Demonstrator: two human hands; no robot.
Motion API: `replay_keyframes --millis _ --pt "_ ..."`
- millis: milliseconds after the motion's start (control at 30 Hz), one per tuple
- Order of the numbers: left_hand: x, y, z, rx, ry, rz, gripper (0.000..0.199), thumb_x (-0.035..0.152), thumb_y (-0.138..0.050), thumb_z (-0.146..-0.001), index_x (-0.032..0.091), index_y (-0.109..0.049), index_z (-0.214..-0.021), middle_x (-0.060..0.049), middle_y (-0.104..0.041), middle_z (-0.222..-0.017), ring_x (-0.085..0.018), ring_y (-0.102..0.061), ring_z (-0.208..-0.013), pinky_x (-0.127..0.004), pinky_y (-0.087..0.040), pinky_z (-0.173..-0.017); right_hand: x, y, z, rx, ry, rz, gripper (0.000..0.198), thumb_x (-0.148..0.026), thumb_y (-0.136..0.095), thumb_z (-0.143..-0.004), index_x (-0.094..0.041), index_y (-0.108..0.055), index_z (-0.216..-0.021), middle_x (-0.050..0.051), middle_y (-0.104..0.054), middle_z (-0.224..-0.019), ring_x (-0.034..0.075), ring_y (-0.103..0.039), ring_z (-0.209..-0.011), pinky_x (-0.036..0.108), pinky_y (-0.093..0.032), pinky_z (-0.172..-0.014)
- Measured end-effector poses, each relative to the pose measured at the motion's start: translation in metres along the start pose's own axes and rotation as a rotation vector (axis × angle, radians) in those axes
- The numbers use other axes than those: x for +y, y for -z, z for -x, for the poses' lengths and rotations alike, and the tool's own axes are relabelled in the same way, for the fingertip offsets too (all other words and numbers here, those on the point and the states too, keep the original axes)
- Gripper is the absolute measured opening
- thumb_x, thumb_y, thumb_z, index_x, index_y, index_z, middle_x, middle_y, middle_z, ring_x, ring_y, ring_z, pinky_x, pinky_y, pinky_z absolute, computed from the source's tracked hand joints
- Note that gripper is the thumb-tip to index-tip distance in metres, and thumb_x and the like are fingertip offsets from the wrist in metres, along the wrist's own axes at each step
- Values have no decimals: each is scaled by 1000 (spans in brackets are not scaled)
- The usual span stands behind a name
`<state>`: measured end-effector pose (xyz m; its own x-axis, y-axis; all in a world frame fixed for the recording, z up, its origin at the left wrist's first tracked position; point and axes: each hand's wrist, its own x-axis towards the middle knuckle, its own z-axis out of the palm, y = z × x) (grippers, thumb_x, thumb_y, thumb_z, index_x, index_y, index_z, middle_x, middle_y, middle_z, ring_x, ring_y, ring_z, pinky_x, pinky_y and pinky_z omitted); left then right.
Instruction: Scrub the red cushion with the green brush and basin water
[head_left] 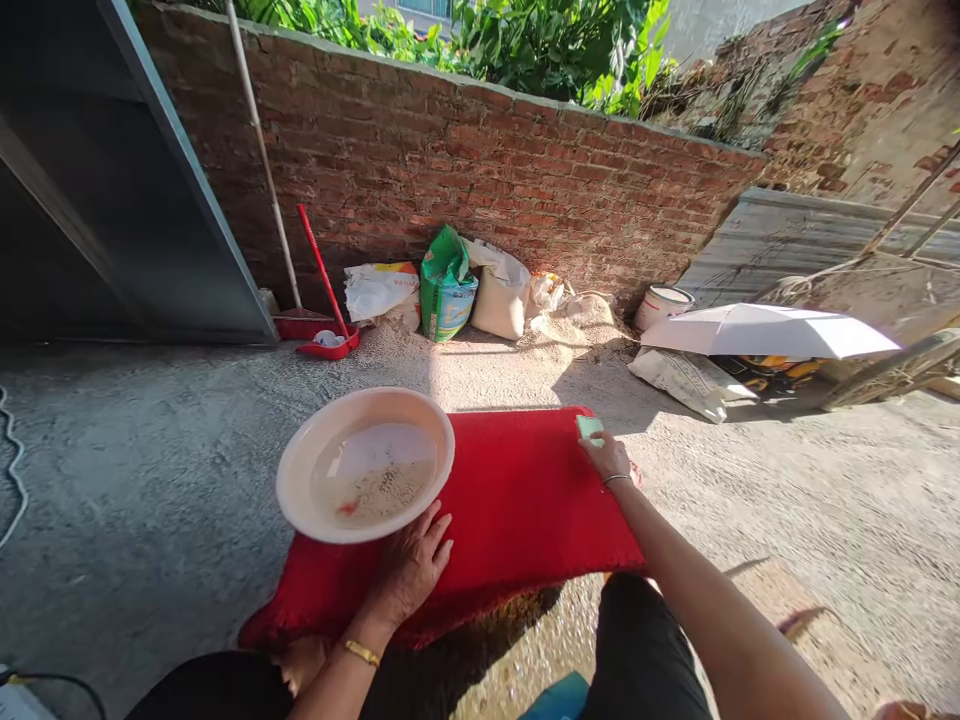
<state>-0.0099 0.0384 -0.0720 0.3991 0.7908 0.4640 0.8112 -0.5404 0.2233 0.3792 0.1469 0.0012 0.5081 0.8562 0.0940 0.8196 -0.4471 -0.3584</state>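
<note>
A red cloth [525, 500] lies spread out in front of me over a low surface, its edge hanging down on my side. On its left part stands a pale pink basin [292, 500] of water, with a small red bit and dark specks visible in it. My left hand [420, 560] rests on the cloth just below the basin's rim, fingers stretched out and holding nothing. At the far right corner of the cloth, my right hand [606, 458] is closed on a pale green rectangular block [589, 427], pressed against the fabric. Its exact kind is unclear.
Beyond the cloth, a red dustpan [330, 346], a green sack [448, 290] and a beige sack [501, 300] stand by a brick wall [495, 150]. A white umbrella [765, 332] is at right, near a bucket [663, 303]. Wet ground [517, 640] lies between my knees.
</note>
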Motion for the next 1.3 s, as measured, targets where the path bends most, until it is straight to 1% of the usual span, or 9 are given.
replay_keyframes --millis 233,367,467,600,800,900,967,1100,1300 --pt "4 6 0 -74 26 -12 32 27 -50 -90 21 -60 -120 -11 -55 -134 -27 -54 -121 -45 -47 -100 -165 -60 38 -243 483 -168 35 -44 -64 -80 -26 -65 -110 6 -59 -103 16 -58 -88 26 -43 -78" --pt "7 9 1 -87 46 9 34 26 -50 -90 20 -57 -123 -12 -53 -136 -27 -52 -123 -48 -45 -101 -209 -76 49 -333 704 -118 34 -45 -61 -84 -28 -65 -112 7 -56 -107 18 -56 -96 26 -43 -77" --pt "7 10 1 -115 40 -16 35 28 -49 -91 20 -57 -123 -12 -52 -137 -27 -52 -123 -47 -46 -100 -204 -78 34 -373 724 -70 34 -47 -60 -84 -29 -65 -112 7 -55 -109 19 -56 -99 27 -43 -78" --pt "8 12 -1 -152 40 -58 35 31 -46 -92 21 -57 -125 -10 -49 -141 -27 -51 -124 -45 -45 -102 -155 -66 -11 -340 608 1 37 -44 -64 -81 -29 -64 -115 7 -55 -112 20 -55 -102 27 -43 -82" --pt "10 14 -4 -141 40 -54 34 29 -49 -90 21 -59 -121 -10 -52 -138 -28 -52 -123 -45 -45 -103 -35 -21 -68 -121 125 65 39 -41 -64 -79 -25 -65 -115 11 -57 -116 24 -56 -103 33 -41 -86" --pt "12 15 -5 -127 46 -42 33 28 -50 -90 21 -60 -121 -10 -53 -137 -28 -53 -122 -45 -45 -103 13 4 -72 -57 -130 73 43 -38 -64 -77 -17 -65 -114 21 -58 -113 32 -56 -105 40 -43 -81" --pt "12 15 -6 -115 48 -32 33 27 -50 -89 21 -60 -120 -10 -53 -136 -28 -54 -121 -45 -46 -102 28 13 -66 -36 -182 60 45 -38 -61 -78 -12 -64 -115 24 -59 -106 34 -57 -102 42 -44 -78" --pt "11 13 -5 -98 37 -24 32 26 -51 -89 19 -60 -119 -11 -54 -134 -28 -53 -121 -46 -46 -102 6 0 -33 -24 -94 -29 44 -46 -61 -78 -18 -63 -112 13 -62 -100 25 -59 -95 35 -44 -79" --pt "7 12 -6 -88 26 -12 32 28 -48 -91 20 -61 -119 -11 -55 -133 -28 -53 -121 -46 -45 -102 -113 -48 67 -214 408 -159 38 -45 -64 -79 -25 -62 -111 6 -55 -105 17 -57 -89 27 -43 -78"
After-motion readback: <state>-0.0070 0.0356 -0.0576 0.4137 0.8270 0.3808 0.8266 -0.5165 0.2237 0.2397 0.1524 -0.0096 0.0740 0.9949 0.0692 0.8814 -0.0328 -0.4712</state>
